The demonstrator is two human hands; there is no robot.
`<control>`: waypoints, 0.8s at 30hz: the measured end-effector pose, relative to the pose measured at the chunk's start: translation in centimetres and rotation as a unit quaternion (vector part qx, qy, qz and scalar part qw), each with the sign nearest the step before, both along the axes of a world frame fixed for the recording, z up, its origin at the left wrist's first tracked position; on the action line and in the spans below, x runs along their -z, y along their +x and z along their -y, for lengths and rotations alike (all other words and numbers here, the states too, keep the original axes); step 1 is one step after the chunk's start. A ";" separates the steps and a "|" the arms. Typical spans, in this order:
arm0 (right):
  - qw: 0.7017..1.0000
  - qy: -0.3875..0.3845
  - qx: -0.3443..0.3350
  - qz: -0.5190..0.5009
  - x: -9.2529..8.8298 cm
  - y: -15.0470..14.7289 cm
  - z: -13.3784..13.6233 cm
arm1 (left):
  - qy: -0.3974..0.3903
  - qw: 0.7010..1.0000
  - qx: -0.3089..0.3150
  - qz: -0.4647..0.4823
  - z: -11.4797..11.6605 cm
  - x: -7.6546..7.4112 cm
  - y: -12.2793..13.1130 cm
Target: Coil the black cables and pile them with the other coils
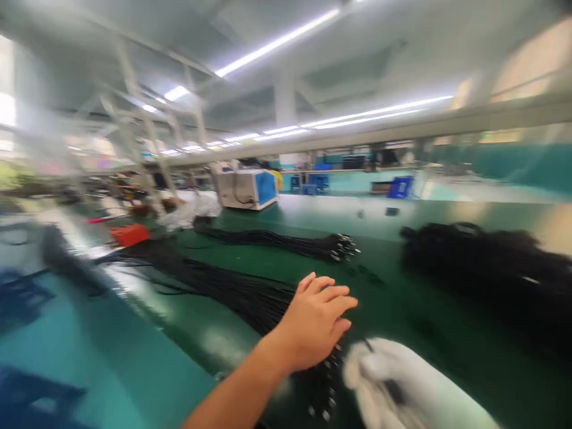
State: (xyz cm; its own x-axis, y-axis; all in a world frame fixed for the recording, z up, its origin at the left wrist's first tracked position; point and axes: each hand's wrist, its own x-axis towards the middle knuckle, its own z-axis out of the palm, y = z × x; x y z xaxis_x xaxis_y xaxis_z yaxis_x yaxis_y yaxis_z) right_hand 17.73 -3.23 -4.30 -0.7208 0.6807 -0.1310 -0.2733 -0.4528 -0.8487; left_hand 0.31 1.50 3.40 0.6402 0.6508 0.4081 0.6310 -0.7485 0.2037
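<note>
My bare left hand reaches forward with its fingers stretched out. It lies flat on the connector end of a long bundle of black cables that runs across the green table. My right hand, in a white glove, is at the bottom edge just right of the bundle. It is blurred, with its fingers curled round a thin black cable. A second black cable bundle lies farther back, its metal plugs pointing right.
A large heap of black cables fills the right side of the table. A red box and a white plastic bag lie at the back left. A white and blue machine stands behind them. The teal floor is on the left.
</note>
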 end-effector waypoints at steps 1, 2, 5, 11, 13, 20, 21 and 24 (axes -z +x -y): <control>0.997 -0.036 -0.056 -0.044 -0.1 -0.2 -0.2 | -0.054 0.998 0.043 -0.011 0.2 -0.2 0.2; 0.991 -0.061 -0.085 -0.081 -0.1 -0.4 -0.5 | -0.098 0.992 0.073 -0.015 0.2 -0.4 0.4; 0.979 -0.097 -0.114 -0.140 0.3 -0.3 -1.6 | -0.171 0.978 0.118 -0.004 -0.7 -0.9 0.9; 0.969 -0.088 -0.151 -0.174 1.3 -0.7 -2.0 | -0.155 0.982 0.105 0.008 -1.7 -1.7 2.0; 0.965 -0.084 -0.167 -0.183 1.2 -0.6 -2.0 | -0.140 0.985 0.096 0.016 -1.8 -1.3 2.5; 0.965 0.025 0.008 -0.261 -2.4 2.7 -1.6 | -0.171 0.985 -0.001 -0.003 -3.2 3.1 0.8; 0.961 0.036 0.055 -0.267 -3.0 3.3 -1.6 | -0.147 0.988 -0.044 -0.019 -3.4 3.6 0.1; 0.939 0.035 0.177 -0.292 -4.4 4.9 -2.0 | -0.061 0.988 -0.135 -0.050 -3.6 4.6 -1.8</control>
State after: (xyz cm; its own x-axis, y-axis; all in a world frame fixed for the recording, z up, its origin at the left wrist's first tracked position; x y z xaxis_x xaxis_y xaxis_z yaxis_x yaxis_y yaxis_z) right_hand 22.65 -1.24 0.12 -0.3831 0.8832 0.2705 -0.8245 -0.1949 -0.5312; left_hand -1.47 5.14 -1.20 0.4699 0.8438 0.2591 0.8260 -0.5239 0.2079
